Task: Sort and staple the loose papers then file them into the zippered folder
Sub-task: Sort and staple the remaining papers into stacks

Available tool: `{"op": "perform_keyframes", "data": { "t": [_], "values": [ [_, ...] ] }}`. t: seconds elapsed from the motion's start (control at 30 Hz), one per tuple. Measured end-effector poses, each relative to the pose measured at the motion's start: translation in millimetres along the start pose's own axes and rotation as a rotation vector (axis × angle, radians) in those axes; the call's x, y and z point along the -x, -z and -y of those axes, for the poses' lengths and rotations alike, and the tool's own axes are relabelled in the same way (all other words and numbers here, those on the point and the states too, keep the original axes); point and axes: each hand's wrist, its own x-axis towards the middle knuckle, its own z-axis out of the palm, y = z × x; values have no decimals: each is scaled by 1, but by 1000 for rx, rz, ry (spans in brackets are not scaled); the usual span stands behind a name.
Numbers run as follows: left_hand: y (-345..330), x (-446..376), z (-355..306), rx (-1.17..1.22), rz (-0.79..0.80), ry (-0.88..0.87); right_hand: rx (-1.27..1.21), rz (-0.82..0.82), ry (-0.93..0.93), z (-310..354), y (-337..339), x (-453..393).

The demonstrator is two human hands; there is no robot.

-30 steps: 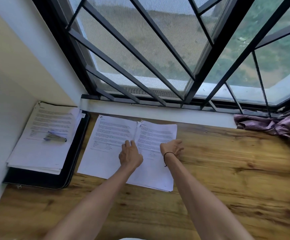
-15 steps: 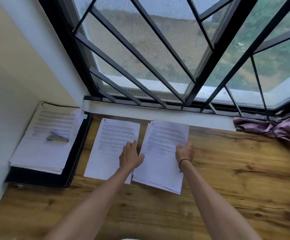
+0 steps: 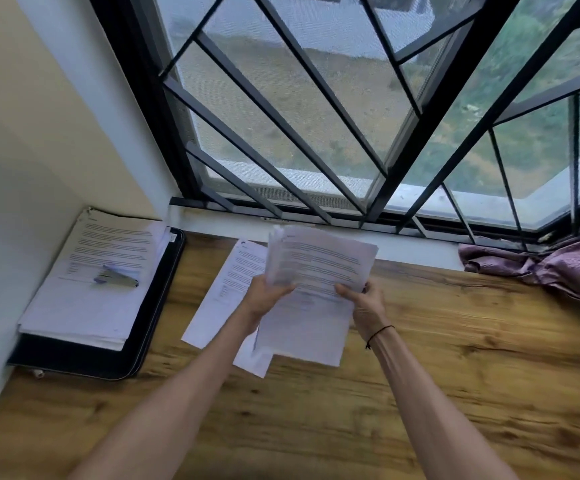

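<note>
1. Head view, the hands: The left hand (image 3: 264,299) and the right hand (image 3: 363,299) both held one bunch of papers (image 3: 316,271) up off the desk (image 3: 454,358). The left fingers were curled round the left edge and the right fingers pinched the right edge. I think two hands were used so the pages would not slide apart while they were lined up.

2. Head view, the other things: One sheet (image 3: 226,289) lay flat on the desk, just under and to the left of the held bunch. It was likely set apart as sorted. The black folder (image 3: 156,323) lay in the left corner by the wall, and I could not tell if it was zipped. A pile of paper (image 3: 91,289) sat on top of it, and the stapler (image 3: 117,277) rested on that pile, likely kept near for later. A purple cloth (image 3: 541,265) lay by the window on the right.

3. What was different: Half a second before, the bunch lay flat on the desk under both hands. Now it was lifted and tipped up toward the person. The sheet, the pile and the stapler had not moved.
</note>
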Motion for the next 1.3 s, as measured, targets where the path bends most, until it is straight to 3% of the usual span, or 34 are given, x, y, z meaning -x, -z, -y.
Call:
{"op": "perform_keyframes", "data": {
  "t": [0.1,0.2,0.4,0.47,0.63,0.93,1.1,1.3],
  "values": [
    [11,3,-19,49,-7,-81,-25,201,50,23,-22,9],
    [19,11,-37,39,-64,-220,25,276,151,43,-40,15],
    [36,30,-57,-125,-100,-411,254,207,406,45,-72,19],
    [45,33,-51,-177,-87,-363,335,211,383,35,-77,21],
    [56,44,-52,-28,-176,-414,451,164,407,17,-78,13],
    [59,29,-60,-152,-222,-420,539,45,428,14,-101,4],
    [79,9,-50,-23,-347,-353,430,1,211,-9,-111,-6],
    [97,-20,-28,-234,-372,-196,294,-54,-90,-46,-124,-23]
  ]
}}
